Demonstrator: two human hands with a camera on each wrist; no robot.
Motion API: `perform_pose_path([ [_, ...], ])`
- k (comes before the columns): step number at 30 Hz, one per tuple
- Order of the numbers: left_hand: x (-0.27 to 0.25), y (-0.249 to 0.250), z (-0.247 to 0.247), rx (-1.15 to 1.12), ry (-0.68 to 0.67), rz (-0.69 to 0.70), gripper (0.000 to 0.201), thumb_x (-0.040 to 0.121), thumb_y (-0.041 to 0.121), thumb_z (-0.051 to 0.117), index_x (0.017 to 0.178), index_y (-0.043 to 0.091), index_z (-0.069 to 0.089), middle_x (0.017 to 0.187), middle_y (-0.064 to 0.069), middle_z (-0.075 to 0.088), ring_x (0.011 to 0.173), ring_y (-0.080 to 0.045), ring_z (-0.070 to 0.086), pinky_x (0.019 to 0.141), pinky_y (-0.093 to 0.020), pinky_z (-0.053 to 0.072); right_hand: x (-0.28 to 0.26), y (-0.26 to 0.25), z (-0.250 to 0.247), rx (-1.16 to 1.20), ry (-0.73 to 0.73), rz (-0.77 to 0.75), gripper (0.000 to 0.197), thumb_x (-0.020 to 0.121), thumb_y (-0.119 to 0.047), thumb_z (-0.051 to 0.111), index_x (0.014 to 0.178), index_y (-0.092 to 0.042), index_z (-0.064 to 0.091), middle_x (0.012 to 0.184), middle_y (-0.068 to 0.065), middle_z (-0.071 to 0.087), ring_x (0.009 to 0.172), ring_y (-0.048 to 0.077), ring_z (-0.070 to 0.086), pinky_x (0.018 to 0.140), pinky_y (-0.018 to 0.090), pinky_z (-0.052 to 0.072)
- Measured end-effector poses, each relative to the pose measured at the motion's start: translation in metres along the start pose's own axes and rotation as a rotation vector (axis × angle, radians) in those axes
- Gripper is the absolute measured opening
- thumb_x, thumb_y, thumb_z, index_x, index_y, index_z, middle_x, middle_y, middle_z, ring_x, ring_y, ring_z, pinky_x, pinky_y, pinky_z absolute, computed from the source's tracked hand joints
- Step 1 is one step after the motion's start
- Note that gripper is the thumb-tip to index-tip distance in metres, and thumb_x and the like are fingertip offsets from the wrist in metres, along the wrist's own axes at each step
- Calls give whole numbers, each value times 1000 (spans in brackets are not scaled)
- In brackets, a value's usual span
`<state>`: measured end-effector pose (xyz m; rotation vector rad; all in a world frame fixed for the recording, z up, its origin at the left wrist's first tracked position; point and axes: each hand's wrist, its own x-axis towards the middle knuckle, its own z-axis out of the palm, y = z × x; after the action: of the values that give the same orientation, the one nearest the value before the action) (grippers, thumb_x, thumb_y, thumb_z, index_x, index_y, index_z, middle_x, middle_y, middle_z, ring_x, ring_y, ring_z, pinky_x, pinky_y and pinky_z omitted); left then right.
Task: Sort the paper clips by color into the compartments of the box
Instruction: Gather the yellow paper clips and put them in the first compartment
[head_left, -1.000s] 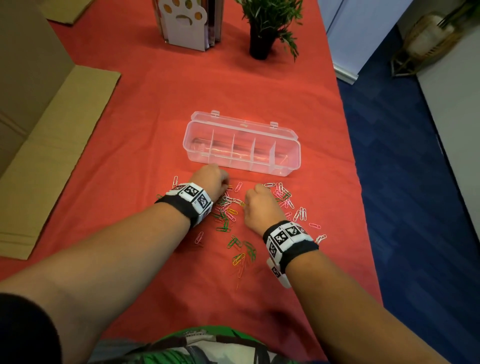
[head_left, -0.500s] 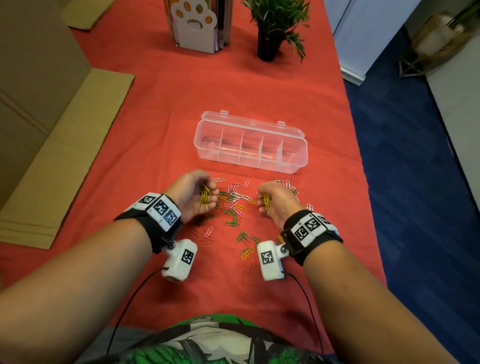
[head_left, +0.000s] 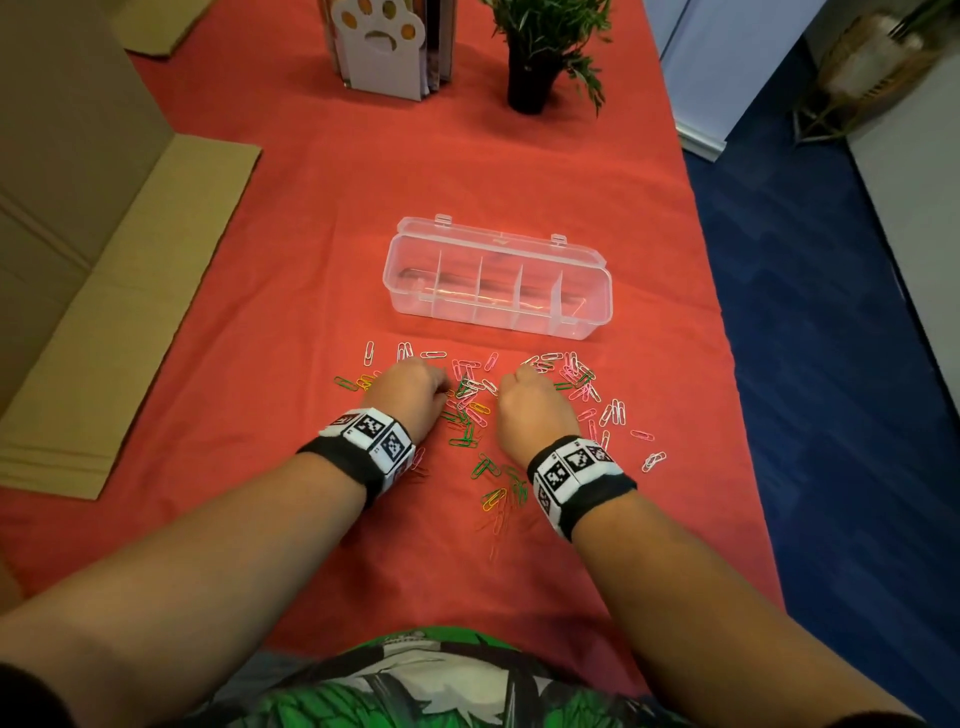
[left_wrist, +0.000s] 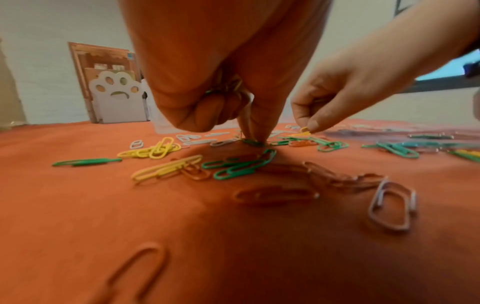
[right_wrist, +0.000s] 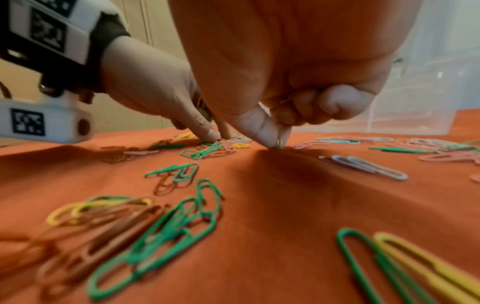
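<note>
Multicolored paper clips (head_left: 470, 415) lie scattered on the cloth just before the open, clear compartmented box (head_left: 498, 283).

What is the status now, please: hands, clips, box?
Left hand holds clips in palm, fingertips down on a green clip. Right hand pinches a yellow clip on the cloth. Box open, compartments look empty. Nothing in the way.
</note>
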<state>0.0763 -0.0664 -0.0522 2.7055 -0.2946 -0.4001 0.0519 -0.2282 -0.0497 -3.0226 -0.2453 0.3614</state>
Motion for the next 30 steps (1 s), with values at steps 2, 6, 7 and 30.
perform_pose_path([
  [2, 1, -1, 1, 55, -1, -1, 25, 87, 22, 53, 108, 13, 64, 113, -13, 59, 105, -30, 57, 91, -36, 45, 1, 5, 3, 112, -63, 34, 25, 82, 0, 41, 103, -1, 54, 111, 16, 52, 103, 34, 53, 87, 39, 48],
  [6, 2, -1, -3, 52, -24, -15, 23, 89, 21, 50, 96, 3, 63, 108, -17, 60, 99, -34, 57, 86, -38, 45, 7, 17, -5, 647, -168, 282, 22, 85, -4, 47, 72, -21, 49, 88, 3, 56, 85, 21, 53, 72, 22, 36],
  [7, 3, -2, -3, 32, -21, -20, 24, 89, 20, 49, 96, 2, 63, 107, -18, 60, 98, -35, 57, 86, -38, 45, 8, 19, -6, 771, -183, 324, 23, 86, -5, 48, 72, -24, 49, 81, -2, 54, 77, 17, 51, 66, 23, 36],
  [30, -38, 0, 3, -887, -357, -333, 24, 87, 11, 49, 68, 19, 61, 55, 1, 47, 43, -9, 42, 46, -20, 37, 4, -1, 2, 193, -71, 25, 28, 78, -2, 48, 106, -8, 48, 110, 14, 50, 100, 36, 55, 82, 42, 48],
])
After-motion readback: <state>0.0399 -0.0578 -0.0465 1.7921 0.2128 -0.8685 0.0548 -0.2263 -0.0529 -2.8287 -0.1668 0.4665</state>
